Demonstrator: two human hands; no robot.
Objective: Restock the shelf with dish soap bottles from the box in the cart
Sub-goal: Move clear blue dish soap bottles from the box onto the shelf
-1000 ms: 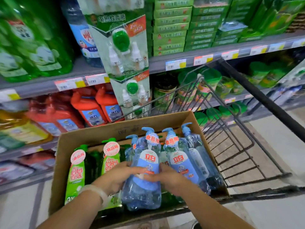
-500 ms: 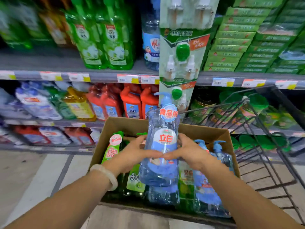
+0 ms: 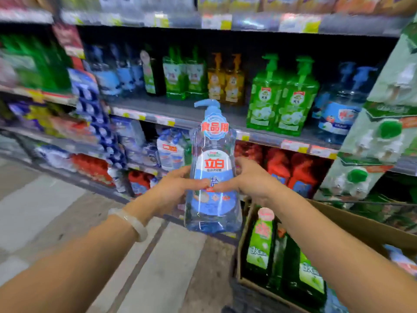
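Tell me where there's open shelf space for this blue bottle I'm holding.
Bare shelf board shows in front of the orange bottles, left of the green pump bottles. Farther right and on the lower shelves it's packed.

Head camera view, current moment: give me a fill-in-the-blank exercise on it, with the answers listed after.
1. The clear blue bottle is gripped by ____ hands, the left hand and the right hand.
2. The bottle's pump top is ____ in colour.
3. A pale bracelet sits on the ____ wrist.
4. The bottles standing in the cardboard box are mostly ____.

Answers: both; blue; left; green
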